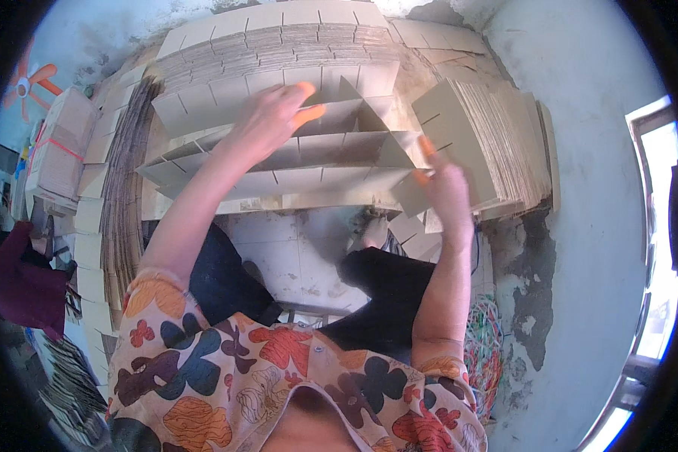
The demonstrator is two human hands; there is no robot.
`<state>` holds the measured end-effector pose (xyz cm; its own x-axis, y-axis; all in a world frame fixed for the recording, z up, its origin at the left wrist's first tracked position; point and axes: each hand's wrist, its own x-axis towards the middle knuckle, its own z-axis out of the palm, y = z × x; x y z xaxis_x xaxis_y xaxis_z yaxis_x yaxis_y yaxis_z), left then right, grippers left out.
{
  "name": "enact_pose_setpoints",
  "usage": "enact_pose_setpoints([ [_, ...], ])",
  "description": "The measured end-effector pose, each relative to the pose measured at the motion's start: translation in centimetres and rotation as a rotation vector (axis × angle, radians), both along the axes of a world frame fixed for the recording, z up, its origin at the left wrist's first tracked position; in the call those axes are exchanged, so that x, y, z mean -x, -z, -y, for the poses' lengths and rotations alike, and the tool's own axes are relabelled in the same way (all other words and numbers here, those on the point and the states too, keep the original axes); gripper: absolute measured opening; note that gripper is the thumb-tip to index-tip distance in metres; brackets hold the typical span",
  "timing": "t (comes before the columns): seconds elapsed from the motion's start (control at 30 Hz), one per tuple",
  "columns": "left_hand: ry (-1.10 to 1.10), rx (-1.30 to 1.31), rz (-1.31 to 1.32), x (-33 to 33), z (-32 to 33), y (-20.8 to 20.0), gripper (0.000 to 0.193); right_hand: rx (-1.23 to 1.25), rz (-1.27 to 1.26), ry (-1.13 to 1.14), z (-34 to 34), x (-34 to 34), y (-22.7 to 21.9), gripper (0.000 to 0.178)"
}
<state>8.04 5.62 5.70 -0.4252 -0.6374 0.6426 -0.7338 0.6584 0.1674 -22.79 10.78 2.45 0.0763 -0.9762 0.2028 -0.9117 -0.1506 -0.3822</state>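
Note:
A cardboard divider of several long, slotted grey-brown strips [309,179] stands on edge on the work table, with a cross strip [373,120] set across them near their right end. My left hand [270,120] is over the far strips, thumb and forefinger apart, both in orange finger covers. At the divider's right end is my right hand [448,188], also with orange covers and slightly blurred. A small cardboard piece [409,194] shows beside its thumb. Whether the fingers grip that piece cannot be made out.
Tall stacks of slotted strips stand behind the divider [279,41], on the right [497,143] and on the left [124,181]. Farther left are a carton [59,151] with a red band and an orange fan [24,84]. Tangled straps [484,354] lie by the right wall.

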Motion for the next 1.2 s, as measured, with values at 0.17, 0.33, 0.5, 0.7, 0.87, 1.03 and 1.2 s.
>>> enact_pose_setpoints([
  [0.17,-0.065,0.011,-0.013,-4.5,-8.8,-0.1,0.035,0.177,-0.271,0.439,2.1,5.1,-0.8,0.065],
  [0.33,-0.17,-0.13,-0.011,-5.7,-11.6,2.8,0.039,0.104,-0.538,0.487,3.4,10.9,5.1,0.064],
  [0.5,-0.169,-0.055,-0.041,-6.4,-12.2,3.7,0.039,0.22,-0.456,0.35,4.0,15.0,8.3,0.052],
  [0.7,-0.207,-0.031,-0.061,-7.6,-12.4,4.4,0.04,0.196,-0.425,0.451,3.3,11.9,4.5,0.037],
  [0.87,-0.179,-0.029,-0.132,-5.8,-11.6,4.6,0.039,0.178,-0.104,0.517,3.6,12.3,2.7,0.026],
  [1.03,-0.15,-0.055,-0.103,-4.9,-11.4,4.4,0.039,0.619,0.176,0.532,3.8,11.6,-2.6,0.021],
  [1.2,-0.089,-0.159,-0.093,-3.5,-10.2,5.1,0.035,0.447,0.571,0.071,1.2,5.3,-9.2,0.033],
])
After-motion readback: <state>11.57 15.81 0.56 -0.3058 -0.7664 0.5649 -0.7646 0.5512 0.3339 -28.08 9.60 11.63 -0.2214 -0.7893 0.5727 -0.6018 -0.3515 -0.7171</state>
